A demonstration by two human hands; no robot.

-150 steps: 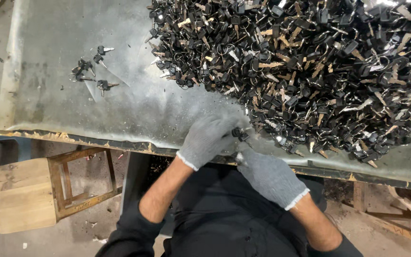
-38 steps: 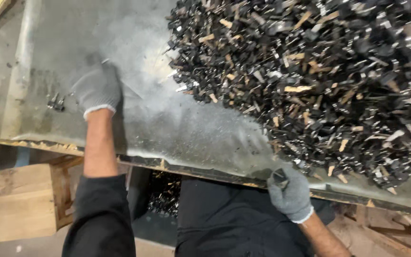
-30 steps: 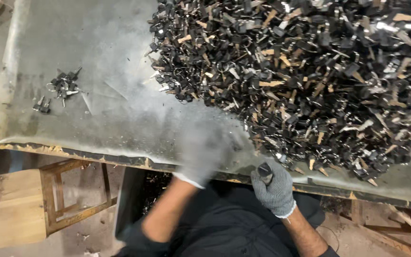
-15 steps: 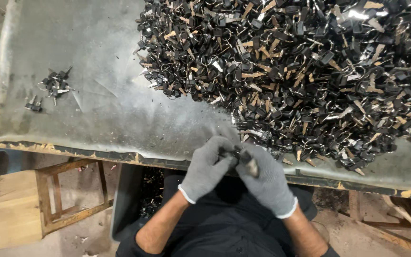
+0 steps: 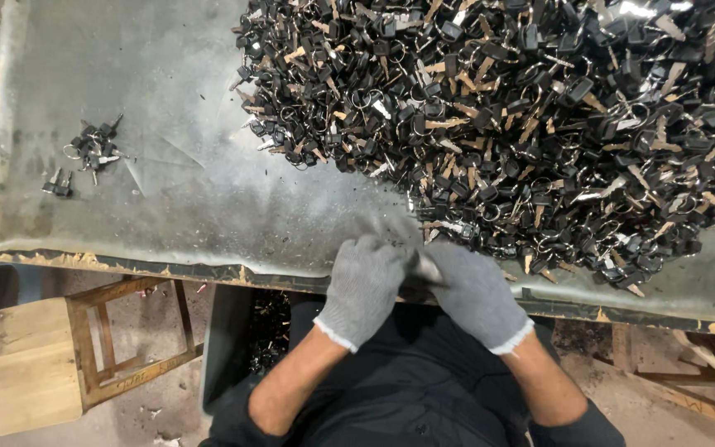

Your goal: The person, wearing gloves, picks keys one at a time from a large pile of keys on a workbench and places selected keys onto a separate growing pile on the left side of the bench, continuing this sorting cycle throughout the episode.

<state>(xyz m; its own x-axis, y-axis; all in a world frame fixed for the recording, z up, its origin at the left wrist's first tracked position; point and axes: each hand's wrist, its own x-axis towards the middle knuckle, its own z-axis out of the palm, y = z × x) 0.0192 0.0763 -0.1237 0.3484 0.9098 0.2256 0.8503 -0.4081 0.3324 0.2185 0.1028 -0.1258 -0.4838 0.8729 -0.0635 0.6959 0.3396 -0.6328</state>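
Fingertips pinched together at the table's near edge: the left hand [image 5: 363,285] and right hand [image 5: 475,291], both in grey knit gloves, meet around a small key [image 5: 425,266], mostly hidden between them, so which hand truly grips it I cannot tell. Just beyond the knuckles sprawls the big heap of black-headed keys [image 5: 523,116] across the grey table [image 5: 200,199], touching distance from the right hand. Far off to the left sits a small cluster of keys [image 5: 88,153], and below the table edge stands a wooden stool [image 5: 51,356].
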